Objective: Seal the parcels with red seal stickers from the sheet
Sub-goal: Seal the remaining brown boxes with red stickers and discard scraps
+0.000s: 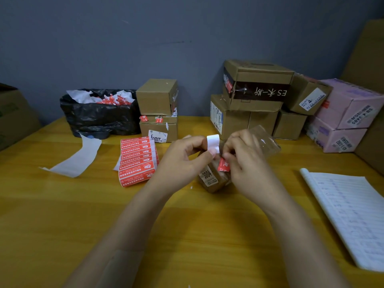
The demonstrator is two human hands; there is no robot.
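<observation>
A small brown parcel (209,178) marked 3004 lies on the yellow table (187,235) under both hands. My left hand (182,156) pinches a white backing strip (213,142) above the parcel. A red seal sticker (224,165) hangs folded over the parcel's edge, pinched by the fingers of my right hand (245,159). The sheet of red seal stickers (138,161) lies flat just left of my left hand.
Black bin bag (99,115) with peeled scraps at back left. Two stacked brown boxes (159,110) behind the sheet. Brown and pink boxes (291,104) piled at back right. Loose white backing paper (76,156) on the left. Lined notebook (353,215) at right.
</observation>
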